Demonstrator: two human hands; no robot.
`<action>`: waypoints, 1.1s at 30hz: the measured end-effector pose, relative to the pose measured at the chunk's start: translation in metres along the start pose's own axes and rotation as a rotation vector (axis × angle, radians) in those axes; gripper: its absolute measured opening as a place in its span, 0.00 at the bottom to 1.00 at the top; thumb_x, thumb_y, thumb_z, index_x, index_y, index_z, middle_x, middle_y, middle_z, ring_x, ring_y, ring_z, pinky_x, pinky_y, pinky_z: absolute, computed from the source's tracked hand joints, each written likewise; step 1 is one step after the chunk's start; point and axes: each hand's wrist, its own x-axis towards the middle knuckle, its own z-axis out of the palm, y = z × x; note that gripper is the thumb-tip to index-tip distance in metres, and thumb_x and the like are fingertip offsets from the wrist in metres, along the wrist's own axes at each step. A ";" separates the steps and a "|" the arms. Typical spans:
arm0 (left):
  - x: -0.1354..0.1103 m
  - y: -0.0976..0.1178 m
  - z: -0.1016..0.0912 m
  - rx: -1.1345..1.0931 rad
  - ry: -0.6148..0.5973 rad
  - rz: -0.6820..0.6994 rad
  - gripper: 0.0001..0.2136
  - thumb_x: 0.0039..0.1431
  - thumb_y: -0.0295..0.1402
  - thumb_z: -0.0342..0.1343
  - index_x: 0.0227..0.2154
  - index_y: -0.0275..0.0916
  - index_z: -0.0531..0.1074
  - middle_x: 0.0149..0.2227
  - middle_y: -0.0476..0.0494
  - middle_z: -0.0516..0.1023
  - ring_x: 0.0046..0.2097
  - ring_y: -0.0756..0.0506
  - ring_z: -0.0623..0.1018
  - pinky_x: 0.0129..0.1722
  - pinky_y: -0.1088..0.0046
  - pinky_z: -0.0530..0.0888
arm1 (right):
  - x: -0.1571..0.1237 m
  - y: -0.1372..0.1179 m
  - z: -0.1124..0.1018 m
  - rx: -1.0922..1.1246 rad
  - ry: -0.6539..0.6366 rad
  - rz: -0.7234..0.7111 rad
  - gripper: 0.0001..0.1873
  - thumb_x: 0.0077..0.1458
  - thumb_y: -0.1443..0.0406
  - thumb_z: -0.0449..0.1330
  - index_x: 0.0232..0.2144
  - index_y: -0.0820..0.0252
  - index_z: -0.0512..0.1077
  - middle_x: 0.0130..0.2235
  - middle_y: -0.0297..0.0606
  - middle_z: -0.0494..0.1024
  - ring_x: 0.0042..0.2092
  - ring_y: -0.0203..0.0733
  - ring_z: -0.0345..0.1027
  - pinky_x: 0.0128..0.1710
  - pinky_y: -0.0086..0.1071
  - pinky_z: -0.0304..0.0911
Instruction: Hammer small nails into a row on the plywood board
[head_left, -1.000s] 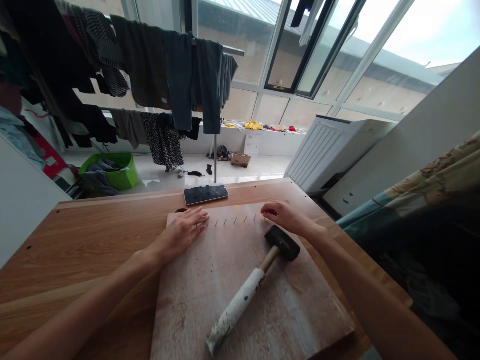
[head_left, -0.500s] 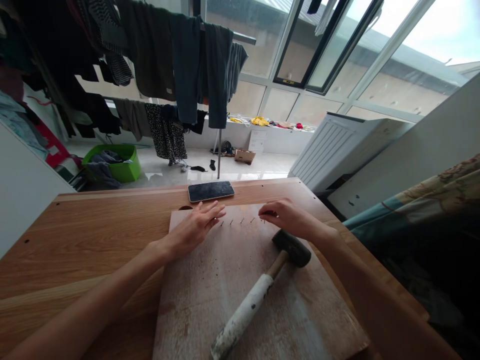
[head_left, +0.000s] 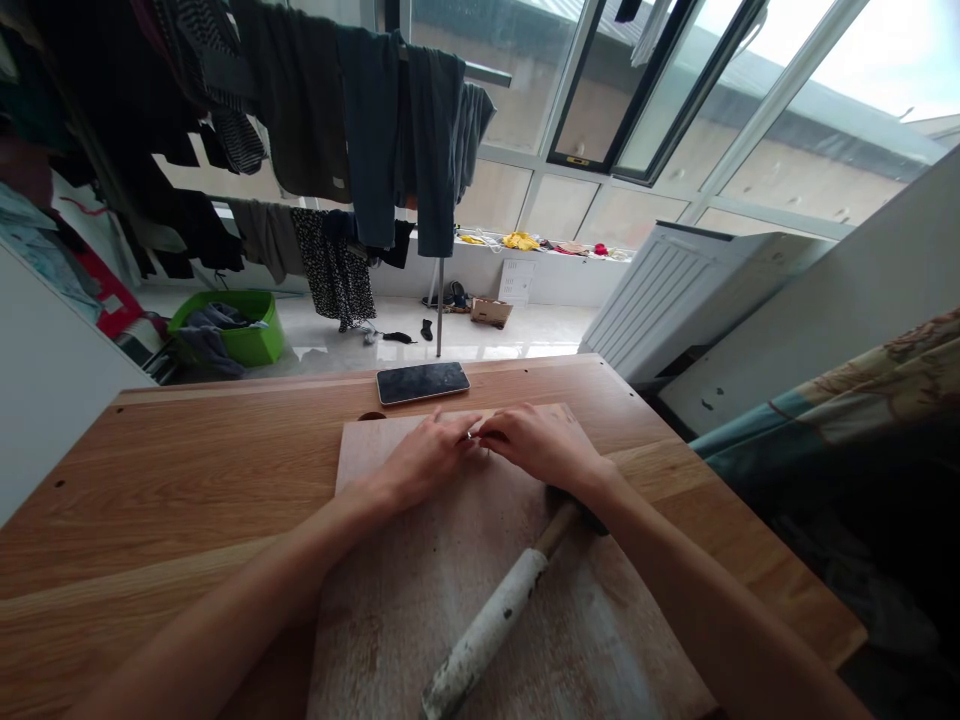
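My left hand and my right hand meet over the far part of a worn wooden board. Both sets of fingertips are pinched close together. A small shiny thing shows at the left fingertips, too small to name. Just below the right fingers a thin nail stands in the board; my hands cover the other nails. Under my right wrist lies a hammer with a white-painted handle pointing toward me. Its dark head is partly hidden by my right forearm.
The board lies on a wooden table. Behind it are a phone and a small round brown object. Beyond the table hang clothes on a rack, with a green tub on the floor. A curtain hangs at the right.
My right hand has moved left, away from the right end of the nail row. My left hand has shifted slightly right, so the fingertips now meet and cover most nails.
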 end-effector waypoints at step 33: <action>-0.213 0.069 -0.020 0.582 0.186 0.039 0.16 0.74 0.35 0.45 0.58 0.37 0.69 0.50 0.42 0.83 0.51 0.42 0.83 0.60 0.57 0.73 | -0.231 0.049 0.100 0.028 0.485 0.485 0.27 0.67 0.48 0.50 0.58 0.54 0.73 0.58 0.44 0.78 0.59 0.54 0.72 0.59 0.48 0.71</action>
